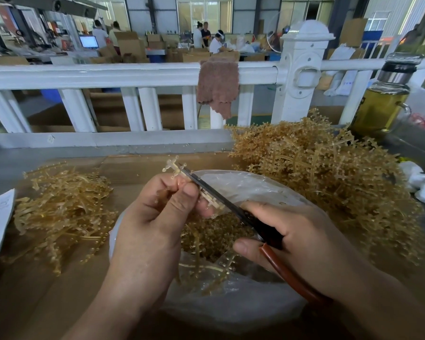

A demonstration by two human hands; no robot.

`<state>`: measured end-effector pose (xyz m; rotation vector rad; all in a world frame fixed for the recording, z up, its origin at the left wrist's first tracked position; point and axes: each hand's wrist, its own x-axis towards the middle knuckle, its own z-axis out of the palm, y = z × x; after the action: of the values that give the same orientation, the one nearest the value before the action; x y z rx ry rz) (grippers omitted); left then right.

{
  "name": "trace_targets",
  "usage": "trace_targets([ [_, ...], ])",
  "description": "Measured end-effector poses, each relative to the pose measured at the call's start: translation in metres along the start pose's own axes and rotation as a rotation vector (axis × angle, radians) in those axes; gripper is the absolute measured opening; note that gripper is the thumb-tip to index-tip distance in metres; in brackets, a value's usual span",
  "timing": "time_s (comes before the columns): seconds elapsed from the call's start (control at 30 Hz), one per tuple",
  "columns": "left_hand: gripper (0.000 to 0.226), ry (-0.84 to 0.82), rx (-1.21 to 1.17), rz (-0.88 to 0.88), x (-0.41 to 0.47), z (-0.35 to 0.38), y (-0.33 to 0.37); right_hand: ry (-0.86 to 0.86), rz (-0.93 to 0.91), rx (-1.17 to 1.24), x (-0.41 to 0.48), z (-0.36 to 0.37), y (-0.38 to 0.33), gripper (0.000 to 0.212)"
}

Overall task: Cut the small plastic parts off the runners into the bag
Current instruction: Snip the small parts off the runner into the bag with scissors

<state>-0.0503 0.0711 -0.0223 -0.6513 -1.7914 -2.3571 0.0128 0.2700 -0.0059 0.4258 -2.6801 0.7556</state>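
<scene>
Both hands are raised over a clear plastic bag (250,185) that is spread open on a brown cardboard surface (59,290). Left of the bag, a loose heap of stripped amber plastic runners (62,204) is piled. Above the bag's left edge the left hand (152,217) is curled, and a translucent amber runner strip (175,168) studded with small parts is pinched between its thumb and fingers. A pair of black-bladed scissors with reddish-brown handles (207,188) is laid against that strip, blades close together, and the handles are gripped by the right hand (297,231) above the bag's right side. Small cut amber parts (214,236) are gathered inside the bag. Right of the bag, a tall tangled mound of uncut amber runners (329,182) is heaped. Farther right of the bag, a glass bottle of yellow liquid (380,106) is stood.
</scene>
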Motion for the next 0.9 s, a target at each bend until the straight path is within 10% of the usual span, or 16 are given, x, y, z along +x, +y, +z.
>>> trace_targets([
  [0.9, 0.01, -0.024, -0.074, 0.015, 0.0003, 0.0037, -0.0034, 0.017, 0.012, 0.018, 0.0, -0.0004, -0.0027, 0.04],
])
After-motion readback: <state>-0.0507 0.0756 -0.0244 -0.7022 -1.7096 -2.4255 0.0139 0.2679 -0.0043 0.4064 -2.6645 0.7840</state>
